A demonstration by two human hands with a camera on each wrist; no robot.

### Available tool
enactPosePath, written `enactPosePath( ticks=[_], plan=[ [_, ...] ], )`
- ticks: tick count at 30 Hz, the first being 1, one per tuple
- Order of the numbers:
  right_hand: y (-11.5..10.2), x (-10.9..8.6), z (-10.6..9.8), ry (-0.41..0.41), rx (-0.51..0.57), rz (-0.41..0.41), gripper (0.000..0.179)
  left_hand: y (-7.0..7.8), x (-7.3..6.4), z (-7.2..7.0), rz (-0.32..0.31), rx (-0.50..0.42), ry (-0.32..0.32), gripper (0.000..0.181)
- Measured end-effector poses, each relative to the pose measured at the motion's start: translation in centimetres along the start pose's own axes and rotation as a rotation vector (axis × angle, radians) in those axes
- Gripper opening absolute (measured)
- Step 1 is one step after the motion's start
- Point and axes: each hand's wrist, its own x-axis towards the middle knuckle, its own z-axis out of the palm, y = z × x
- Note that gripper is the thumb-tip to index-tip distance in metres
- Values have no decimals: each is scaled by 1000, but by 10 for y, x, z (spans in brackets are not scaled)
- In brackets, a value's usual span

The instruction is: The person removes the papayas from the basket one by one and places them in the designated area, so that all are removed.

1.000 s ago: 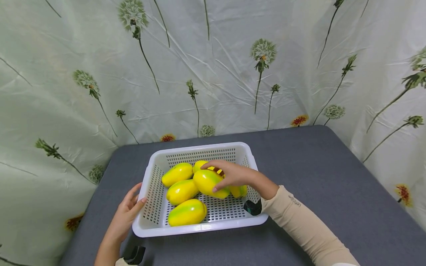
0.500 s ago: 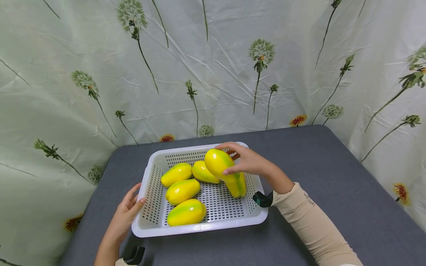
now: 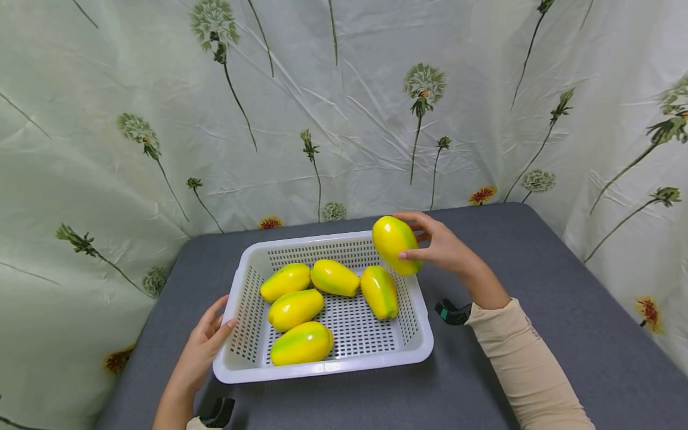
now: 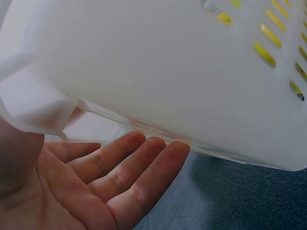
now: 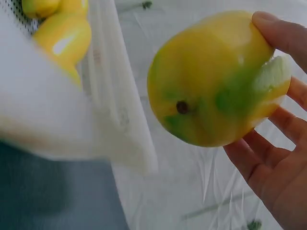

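A yellow fruit held up at the far right corner of the basket

From my end, I see the right hand gripping that fruit, thumb on its near side and fingers on its far side. My guess is that a smooth, round skin calls for pressure from both sides. In the right wrist view the palm stands clear of the fruit, so the digits do the holding, and a dark spot on one end faces me. From overhead, the fruit overlaps the rim; I can't tell its height, or whether it touches.

At the other end, the left hand holds the left rim: thumb over the edge, fingers stretched along the outside. I take that as a light hold, likely to stop the basket sliding on the dark table.

Five other fruits lie inside, three down the left side and two further right, along the back half. All rest on their sides, which I think suits their long shape. A flowered curtain hangs behind the table.
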Motion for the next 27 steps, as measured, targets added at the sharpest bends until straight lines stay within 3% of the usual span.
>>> enactPosePath(
  ticks=[11,17,27],
  plan=[
    [36,-31,-23,153,-9,249,68,-1,1,0,19,-7,2,61],
    [62,-45,-22,163,15,366,71,-1,0,0,29,-10,2,59],
    [102,-56,-12,143,-33,452,72,-1,0,1,11,-9,12,60]
  ],
)
